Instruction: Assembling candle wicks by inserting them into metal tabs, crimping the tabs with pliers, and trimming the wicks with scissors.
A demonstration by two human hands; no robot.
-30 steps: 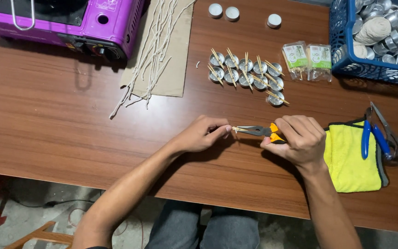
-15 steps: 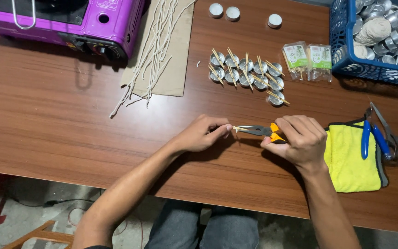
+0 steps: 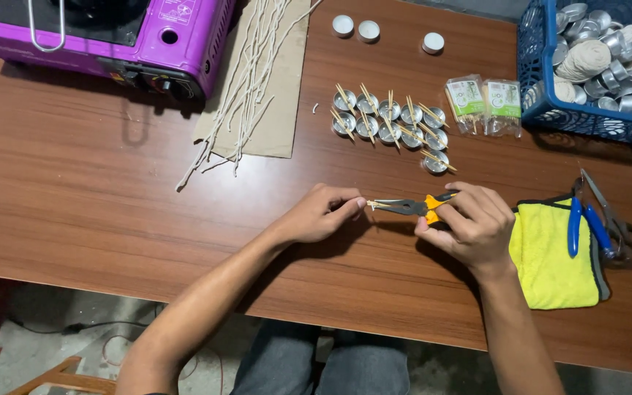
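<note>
At ten o'clock on the wooden table (image 3: 74,190) stands a purple camp stove (image 3: 111,36), and just right of it a sheet of cardboard (image 3: 276,110) carries a loose bundle of pale wicks (image 3: 246,80).

Toward the middle, the left hand (image 3: 320,216) has its thumb and forefinger pressed together, pinching one end of a short pale stick (image 3: 376,205), too small to tell whether it is wick or wood. The other end sits in the nose of the orange-handled pliers (image 3: 407,207), which the right hand (image 3: 469,227) grips, fingers curled shut round the handles. The stick lies level between the two hands, just above the table, at about six o'clock from the cluster of small metal cups (image 3: 393,128), each with a stick propped in it.

To do this pinch well, it likely pays to keep the stick straight in line with the plier nose, squeeze only as hard as needed so it is not crushed, and hold the left fingertips close to the nose so the piece cannot bend.

At twelve o'clock are three white cups (image 3: 367,29). Farther right lie two clear packets (image 3: 484,102), a blue basket (image 3: 543,73) of cups at two o'clock, then a yellow cloth (image 3: 550,256) at four o'clock with blue-handled cutters (image 3: 587,227) beside it.
</note>
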